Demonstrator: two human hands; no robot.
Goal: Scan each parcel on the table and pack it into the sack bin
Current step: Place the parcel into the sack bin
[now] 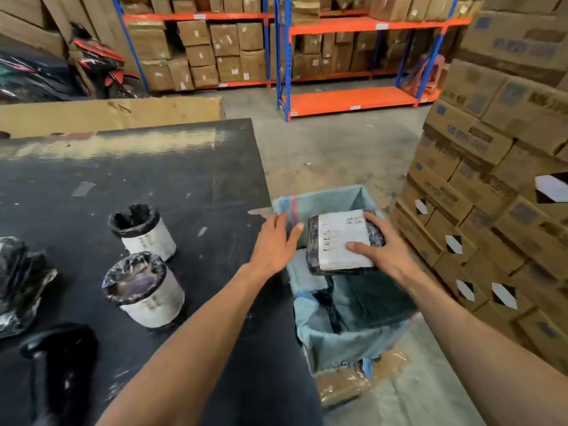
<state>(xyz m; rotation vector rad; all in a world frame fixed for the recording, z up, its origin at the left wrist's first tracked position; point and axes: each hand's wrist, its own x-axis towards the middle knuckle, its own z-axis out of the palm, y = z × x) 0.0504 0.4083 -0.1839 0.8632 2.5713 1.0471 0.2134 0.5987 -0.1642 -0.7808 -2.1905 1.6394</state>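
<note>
A: Progress entry, working outward from the body. Nearest, lower left on the table (184,167): a dark scanner (61,358), lying free, no hand on it. Beyond it, two round tubs wrapped in black film with white labels, the near tub (144,290) and the far tub (143,232), both upright. A crumpled black bag parcel (18,281) at the left edge. Judged: three parcels left to scan and pack.

B: And the one in hand?

A: The flat parcel (342,241), black wrap, white label up, is held above the open sack bin (347,339), just right of the table. Right hand (381,247) grips its right end, thumb pressed on the label, fingers curled over the far edge. Left hand (276,241) has fingers spread, holding nothing, just beside the parcel's left end; contact not discernible.

B: Bin contents?

A: Pale blue sack lining; interior dark. Something black seems to lie inside, but I cannot tell what or how many. Not full.

B: Further out?

A: Stacked cartons (491,179) on the right; racks (353,99) of boxes behind.
</note>
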